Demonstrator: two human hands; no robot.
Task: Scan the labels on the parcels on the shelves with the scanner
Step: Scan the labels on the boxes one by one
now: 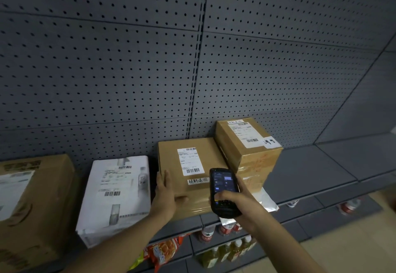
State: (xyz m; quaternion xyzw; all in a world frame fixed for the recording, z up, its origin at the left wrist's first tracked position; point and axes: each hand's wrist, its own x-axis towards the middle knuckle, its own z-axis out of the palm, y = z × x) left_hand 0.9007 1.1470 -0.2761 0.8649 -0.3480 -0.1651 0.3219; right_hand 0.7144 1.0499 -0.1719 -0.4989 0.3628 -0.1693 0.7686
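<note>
A black handheld scanner [222, 189] with a lit screen is gripped by my right hand [240, 206], thumb on its keypad, over the front right of a flat brown parcel [184, 161]. That parcel bears a white shipping label [190, 161] and a handwritten strip. My left hand [166, 197] rests on the parcel's front left corner, fingers straight along its side and thumb on its front face. A smaller brown parcel [248, 141] with a label [246, 133] stands to the right on other packages. A white parcel [120, 191] lies to the left.
A large brown box [32, 197] sits at the far left of the grey shelf [321, 165], backed by pegboard. A silver bag [267, 202] lies under the right parcels. Lower shelves hold bottles [227, 249] and snack bags [162, 251].
</note>
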